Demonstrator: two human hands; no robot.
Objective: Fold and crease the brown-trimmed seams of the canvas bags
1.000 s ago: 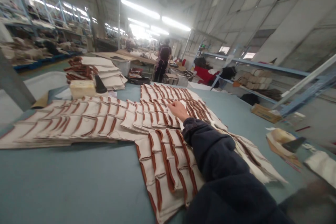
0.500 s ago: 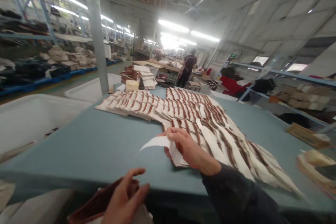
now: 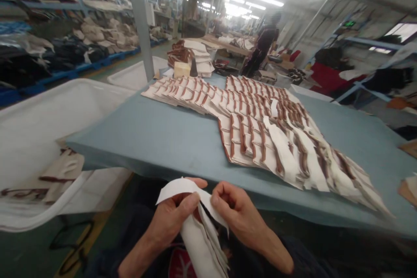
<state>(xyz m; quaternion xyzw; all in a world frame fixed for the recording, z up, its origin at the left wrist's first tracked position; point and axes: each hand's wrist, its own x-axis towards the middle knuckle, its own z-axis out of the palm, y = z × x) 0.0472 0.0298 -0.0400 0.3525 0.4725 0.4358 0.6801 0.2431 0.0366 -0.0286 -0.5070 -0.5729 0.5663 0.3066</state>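
Observation:
Close to my body, a white strip point(image 3: 177, 186) arches over the top of a folded bundle of cream fabric pieces point(image 3: 200, 243) with a brown edge. My left hand point(image 3: 171, 215) is closed around the bundle's upper end, its thumb pressing near the strip. My right hand point(image 3: 239, 213) pinches the strip's other end, just right of the bundle. Beyond both hands, overlapping cream pieces with brown edges point(image 3: 239, 143) lie in rows on the blue-green table point(image 3: 176, 134). Several loose white strips point(image 3: 283, 147) rest across the nearer rows.
A white tub point(image 3: 97, 91) at the left holds some cream and brown pieces. A metal post point(image 3: 140, 21) rises behind the table's far left corner. Stacked fabric point(image 3: 200, 56) and a yellowish block point(image 3: 181, 69) sit at the far end. A person point(image 3: 262, 45) stands beyond.
My right hand has brought the white strip from above the table back to the bundle. My left hand has come up and closed on the bundle and strip. The view has tilted down.

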